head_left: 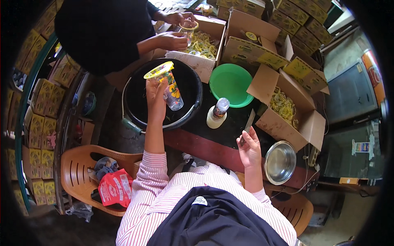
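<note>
The left hand [156, 92] is closed around one clear plastic cup [169, 88] with a yellow lid and a printed yellow-and-green label, holding it tilted above one black bucket [193, 102]. The right hand [249, 143] grips one thin flat blade [249, 121] between thumb and fingers, its tip pointing up and away; what kind of tool it is cannot be told. Between the two hands, one small pale bottle [216, 114] with a clear cap stands on the dark table [230, 127]. Beyond the bottle lies one round green lid [231, 84]. Just right of the right hand sits one steel bowl [280, 162], and beyond that hand one open cardboard box [283, 108] holds yellow pieces too small to make out. A second open box [203, 43] lies beyond the left hand, where another person's two hands [174, 40] hold a similar cup. Stacked yellow-labelled cartons [295, 20] line the far side, cut off at the edge. One red pouch [116, 186] lies on a tan plastic chair [78, 172] below the left hand.
</note>
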A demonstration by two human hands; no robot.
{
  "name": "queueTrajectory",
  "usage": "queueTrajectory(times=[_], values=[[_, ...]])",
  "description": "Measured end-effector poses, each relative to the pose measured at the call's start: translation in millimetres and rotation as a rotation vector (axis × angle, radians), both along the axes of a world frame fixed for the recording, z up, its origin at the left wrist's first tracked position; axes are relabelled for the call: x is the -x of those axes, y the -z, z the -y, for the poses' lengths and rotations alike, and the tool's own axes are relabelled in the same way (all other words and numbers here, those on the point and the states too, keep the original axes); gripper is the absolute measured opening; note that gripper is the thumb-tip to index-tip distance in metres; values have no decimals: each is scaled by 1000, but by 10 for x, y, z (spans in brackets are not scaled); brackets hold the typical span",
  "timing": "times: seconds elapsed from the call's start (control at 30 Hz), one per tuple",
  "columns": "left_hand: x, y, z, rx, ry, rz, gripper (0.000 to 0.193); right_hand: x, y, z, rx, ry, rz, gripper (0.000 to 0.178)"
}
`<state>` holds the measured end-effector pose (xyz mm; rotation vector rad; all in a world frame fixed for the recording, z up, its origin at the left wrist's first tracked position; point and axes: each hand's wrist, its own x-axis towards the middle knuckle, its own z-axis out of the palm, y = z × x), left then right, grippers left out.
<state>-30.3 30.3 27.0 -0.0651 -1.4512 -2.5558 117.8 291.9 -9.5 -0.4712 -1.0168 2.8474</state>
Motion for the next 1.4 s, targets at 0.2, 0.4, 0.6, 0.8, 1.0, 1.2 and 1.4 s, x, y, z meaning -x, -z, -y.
queueTrajectory(times=[0.2,0.4,0.6,0.8,1.0,1.2,1.4], values=[[-66,-79,-59,94,17,-107,46,-91,4,204,-37,112,49,24],[-438,-306,-339,307,196,-276,49,-115,-198,73,-404,321,-89,25],[-823,-335,-728,475,295,-338,65,71,-813,-277,-1252,440,-471,16],[-1035,-405,-1176,752,239,-489,71,64,-1236,-522,-1764,577,-766,21],[-1194,-384,-1417,802,131,-493,67,-7,-1228,-741,-1784,494,-789,18],[-1266,-162,-1568,611,146,-334,50,-70,-1072,-698,-1312,400,-631,15],[-1278,-234,-1710,533,109,-289,33,-82,-867,-515,-1212,478,-600,14]])
